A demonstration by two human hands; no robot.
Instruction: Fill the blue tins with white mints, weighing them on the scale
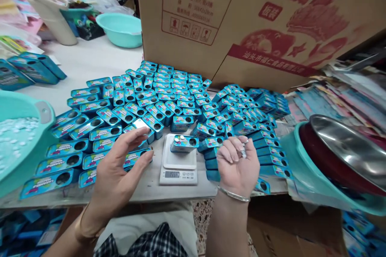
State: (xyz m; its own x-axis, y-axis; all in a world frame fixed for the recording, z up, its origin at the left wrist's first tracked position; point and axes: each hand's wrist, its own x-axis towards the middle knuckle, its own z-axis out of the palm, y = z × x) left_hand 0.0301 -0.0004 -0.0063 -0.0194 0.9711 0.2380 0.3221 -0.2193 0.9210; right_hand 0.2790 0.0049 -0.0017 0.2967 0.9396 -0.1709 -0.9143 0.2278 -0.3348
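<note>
A small white digital scale stands at the table's front, its display lit. One blue tin lies on its pan, with a few pale pieces on top beside its round hole. Left of the scale, my left hand is held with thumb and fingers apart and nothing between them. It hovers over the blue tins there. My right hand, palm up on the scale's right, has its fingers curled around several small pale candies. Many similar tins stand in rows behind the scale, their holes facing up.
At the left edge a turquoise basin contains many pale candies. A large cardboard box rises behind the tins. Stacked bowls, with a metal one on top, stand at right. Another turquoise basin sits at the back left.
</note>
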